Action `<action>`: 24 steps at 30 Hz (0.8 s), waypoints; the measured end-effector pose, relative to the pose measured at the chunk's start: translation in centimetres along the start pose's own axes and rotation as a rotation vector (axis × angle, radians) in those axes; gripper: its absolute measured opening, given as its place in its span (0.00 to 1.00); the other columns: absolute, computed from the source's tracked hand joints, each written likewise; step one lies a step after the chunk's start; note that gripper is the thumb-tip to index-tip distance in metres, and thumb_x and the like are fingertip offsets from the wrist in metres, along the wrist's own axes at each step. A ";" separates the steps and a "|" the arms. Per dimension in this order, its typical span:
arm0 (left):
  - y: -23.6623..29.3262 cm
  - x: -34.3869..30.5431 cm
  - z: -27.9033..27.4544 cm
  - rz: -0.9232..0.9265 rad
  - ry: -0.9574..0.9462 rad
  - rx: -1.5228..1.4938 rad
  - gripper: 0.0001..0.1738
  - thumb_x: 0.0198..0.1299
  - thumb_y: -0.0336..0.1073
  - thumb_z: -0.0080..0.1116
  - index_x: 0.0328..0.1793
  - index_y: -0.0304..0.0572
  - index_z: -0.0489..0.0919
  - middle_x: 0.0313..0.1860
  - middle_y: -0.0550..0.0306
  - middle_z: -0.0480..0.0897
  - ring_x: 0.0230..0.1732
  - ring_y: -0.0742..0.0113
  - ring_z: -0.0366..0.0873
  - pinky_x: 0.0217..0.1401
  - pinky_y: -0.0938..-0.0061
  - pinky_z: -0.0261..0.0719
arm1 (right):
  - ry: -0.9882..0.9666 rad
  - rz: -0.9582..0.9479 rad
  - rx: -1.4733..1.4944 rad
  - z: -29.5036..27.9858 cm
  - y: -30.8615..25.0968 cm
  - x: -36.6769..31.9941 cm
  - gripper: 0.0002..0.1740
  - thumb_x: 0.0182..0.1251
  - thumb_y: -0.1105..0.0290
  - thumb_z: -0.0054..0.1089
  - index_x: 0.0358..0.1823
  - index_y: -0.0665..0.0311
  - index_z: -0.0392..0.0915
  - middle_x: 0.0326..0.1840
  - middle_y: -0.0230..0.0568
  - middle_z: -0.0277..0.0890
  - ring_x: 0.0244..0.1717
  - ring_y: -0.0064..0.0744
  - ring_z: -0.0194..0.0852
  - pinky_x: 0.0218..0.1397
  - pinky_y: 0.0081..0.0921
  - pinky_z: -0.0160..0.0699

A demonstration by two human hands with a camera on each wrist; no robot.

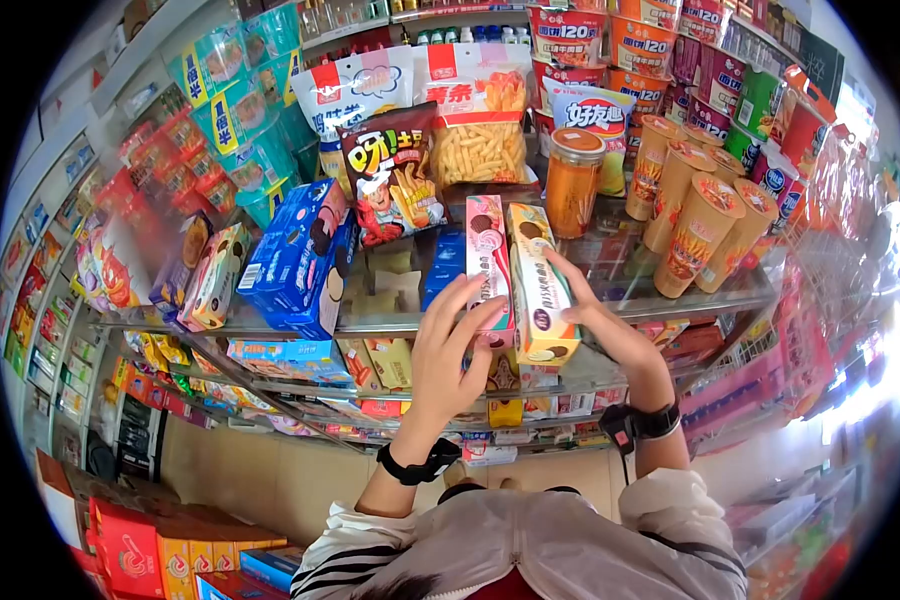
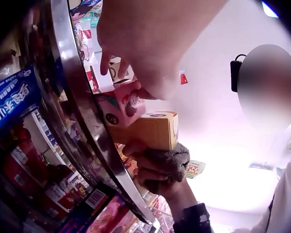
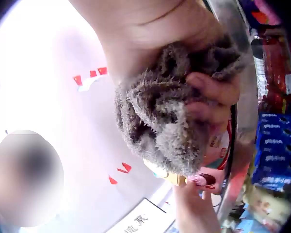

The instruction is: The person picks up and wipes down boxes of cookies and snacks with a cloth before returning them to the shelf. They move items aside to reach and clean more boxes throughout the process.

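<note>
In the head view, my left hand touches a pink cookie box, its fingers reaching over the top near the front end. A yellow cookie box lies right beside it on the glass shelf. My right hand is at the right side of the yellow box, with fingertips along its edge. Crumpled in that hand is a fuzzy grey cloth, which the fingers grip in the right wrist view. From below, the left wrist view shows the front ends of both boxes overhanging the metal shelf edge.
Blue cookie boxes stand to the left, snack bags behind. A lidded jar and several paper cups stand on the right. Lower shelves hold more packets. A person appears in the left wrist view, face blurred.
</note>
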State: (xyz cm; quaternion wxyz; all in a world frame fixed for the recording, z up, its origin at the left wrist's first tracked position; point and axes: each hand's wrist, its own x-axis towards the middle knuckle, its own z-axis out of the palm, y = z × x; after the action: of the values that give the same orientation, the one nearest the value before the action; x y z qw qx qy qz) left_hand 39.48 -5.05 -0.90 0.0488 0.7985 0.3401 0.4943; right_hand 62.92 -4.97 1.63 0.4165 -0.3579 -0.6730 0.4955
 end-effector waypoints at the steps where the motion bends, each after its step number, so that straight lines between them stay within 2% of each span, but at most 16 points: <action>1: -0.3 0.4 0.0 0.012 0.004 0.001 0.22 0.56 0.26 0.51 0.58 0.41 0.81 0.67 0.50 0.74 0.70 0.45 0.68 0.71 0.56 0.65 | -0.037 0.009 -0.082 -0.4 0.4 0.9 0.44 0.65 0.64 0.49 0.82 0.57 0.42 0.84 0.44 0.33 0.77 0.38 0.48 0.79 0.32 0.41; 2: -0.6 0.5 -0.1 -0.001 -0.048 -0.028 0.21 0.56 0.26 0.51 0.58 0.41 0.80 0.66 0.50 0.75 0.70 0.44 0.68 0.71 0.56 0.65 | -0.006 -0.034 -0.236 -0.7 0.9 1.6 0.43 0.70 0.59 0.50 0.82 0.52 0.42 0.80 0.52 0.49 0.74 0.43 0.57 0.75 0.35 0.51; 3: -0.6 0.3 -0.1 -0.022 -0.102 -0.059 0.21 0.57 0.26 0.51 0.58 0.41 0.80 0.65 0.50 0.76 0.70 0.44 0.67 0.71 0.56 0.65 | -0.004 -0.031 -0.235 -0.9 0.8 1.9 0.43 0.70 0.59 0.50 0.82 0.52 0.42 0.80 0.52 0.49 0.74 0.43 0.57 0.75 0.35 0.51; 5: -0.5 0.3 -0.1 -0.040 -0.094 -0.094 0.21 0.57 0.27 0.52 0.58 0.41 0.80 0.64 0.51 0.77 0.72 0.44 0.66 0.72 0.56 0.64 | 0.035 0.167 -0.254 -1.3 0.7 2.3 0.43 0.72 0.52 0.52 0.82 0.47 0.41 0.66 0.56 0.69 0.65 0.47 0.70 0.69 0.36 0.62; 6: -0.4 0.3 0.0 -0.044 -0.085 -0.091 0.20 0.57 0.28 0.55 0.57 0.41 0.80 0.65 0.50 0.77 0.72 0.44 0.66 0.72 0.57 0.64 | 0.091 0.215 -0.422 -1.0 -1.1 1.7 0.40 0.72 0.48 0.53 0.81 0.46 0.49 0.53 0.57 0.78 0.58 0.49 0.76 0.62 0.38 0.69; 7: -0.3 0.2 0.2 -0.052 -0.076 -0.090 0.19 0.57 0.28 0.57 0.57 0.41 0.80 0.65 0.50 0.76 0.72 0.44 0.66 0.72 0.57 0.64 | 0.087 0.221 -0.426 -0.9 -0.7 1.5 0.40 0.72 0.48 0.53 0.81 0.46 0.49 0.53 0.57 0.78 0.58 0.49 0.76 0.62 0.38 0.69; 8: -0.7 0.1 0.3 0.000 -0.064 -0.050 0.25 0.53 0.32 0.66 0.60 0.41 0.78 0.66 0.47 0.75 0.72 0.45 0.66 0.71 0.57 0.66 | 0.171 0.140 -0.492 -0.8 0.0 1.2 0.38 0.72 0.47 0.53 0.79 0.47 0.53 0.54 0.58 0.76 0.58 0.48 0.76 0.62 0.37 0.69; 9: -0.6 0.0 0.5 -0.001 -0.065 -0.055 0.25 0.53 0.32 0.66 0.60 0.41 0.78 0.66 0.47 0.75 0.72 0.45 0.66 0.71 0.57 0.66 | 0.257 0.056 -0.557 -0.7 0.4 0.7 0.37 0.71 0.46 0.53 0.78 0.48 0.58 0.56 0.60 0.75 0.59 0.47 0.75 0.62 0.37 0.69; 10: -0.5 0.1 0.7 -0.097 -0.001 -0.149 0.31 0.51 0.33 0.70 0.63 0.41 0.75 0.66 0.46 0.75 0.71 0.46 0.68 0.70 0.58 0.68 | 0.289 0.072 -0.630 -0.2 -0.5 -0.1 0.37 0.69 0.46 0.57 0.75 0.54 0.63 0.62 0.60 0.72 0.62 0.49 0.73 0.64 0.36 0.69; 11: -0.4 0.1 0.9 -0.195 0.062 -0.242 0.36 0.49 0.34 0.73 0.66 0.41 0.73 0.67 0.44 0.74 0.71 0.47 0.69 0.68 0.59 0.71 | 0.290 0.073 -0.634 -0.1 -0.1 -0.5 0.37 0.69 0.46 0.57 0.75 0.54 0.63 0.62 0.60 0.72 0.62 0.49 0.73 0.64 0.36 0.69; 12: -0.8 -0.1 1.2 -0.293 0.059 -0.276 0.46 0.46 0.36 0.78 0.72 0.40 0.67 0.67 0.40 0.74 0.65 0.54 0.76 0.61 0.65 0.78 | 0.280 -0.006 -0.612 -0.1 0.6 -0.8 0.40 0.67 0.46 0.60 0.75 0.56 0.62 0.65 0.58 0.70 0.65 0.50 0.72 0.66 0.36 0.68; 13: -1.1 -0.1 1.3 -0.298 0.060 -0.279 0.46 0.46 0.36 0.78 0.72 0.40 0.67 0.67 0.40 0.74 0.65 0.54 0.76 0.61 0.65 0.78 | 0.268 -0.085 -0.587 0.0 1.0 -1.2 0.43 0.65 0.46 0.63 0.75 0.59 0.60 0.67 0.57 0.68 0.67 0.51 0.70 0.67 0.35 0.67; 15: -1.5 0.2 1.3 -0.296 -0.041 -0.140 0.48 0.44 0.45 0.79 0.72 0.39 0.67 0.69 0.39 0.72 0.63 0.46 0.78 0.61 0.62 0.78 | 0.247 -0.085 -0.528 1.0 1.5 -1.5 0.46 0.62 0.48 0.67 0.76 0.61 0.58 0.71 0.56 0.66 0.70 0.53 0.66 0.69 0.35 0.67; 17: -1.8 0.4 1.3 -0.294 -0.053 -0.137 0.50 0.44 0.45 0.79 0.72 0.40 0.67 0.67 0.39 0.74 0.60 0.48 0.80 0.58 0.62 0.80 | 0.284 -0.050 -0.695 1.7 2.5 -1.7 0.48 0.60 0.49 0.69 0.77 0.60 0.57 0.71 0.55 0.66 0.70 0.53 0.66 0.69 0.38 0.68; 19: -1.6 0.5 1.2 -0.348 -0.076 -0.233 0.49 0.44 0.45 0.79 0.72 0.40 0.67 0.66 0.40 0.75 0.59 0.49 0.81 0.58 0.62 0.81 | 0.285 -0.006 -0.692 1.7 3.6 -1.7 0.47 0.60 0.51 0.70 0.77 0.59 0.58 0.71 0.56 0.66 0.70 0.53 0.66 0.69 0.39 0.68; 24: -1.7 0.4 1.4 -0.330 -0.065 -0.186 0.50 0.43 0.45 0.80 0.73 0.41 0.67 0.66 0.40 0.76 0.58 0.50 0.82 0.57 0.63 0.81 | 0.337 -0.044 -0.534 1.9 4.1 -1.7 0.43 0.60 0.53 0.71 0.74 0.59 0.62 0.70 0.54 0.68 0.70 0.50 0.69 0.69 0.37 0.68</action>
State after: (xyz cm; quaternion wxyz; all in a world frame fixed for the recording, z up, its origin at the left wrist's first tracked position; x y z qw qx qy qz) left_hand 39.91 -3.13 -1.99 0.2138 0.7395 0.4176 0.4828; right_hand 62.18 -6.16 -3.00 0.4242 -0.5171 -0.7083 0.2257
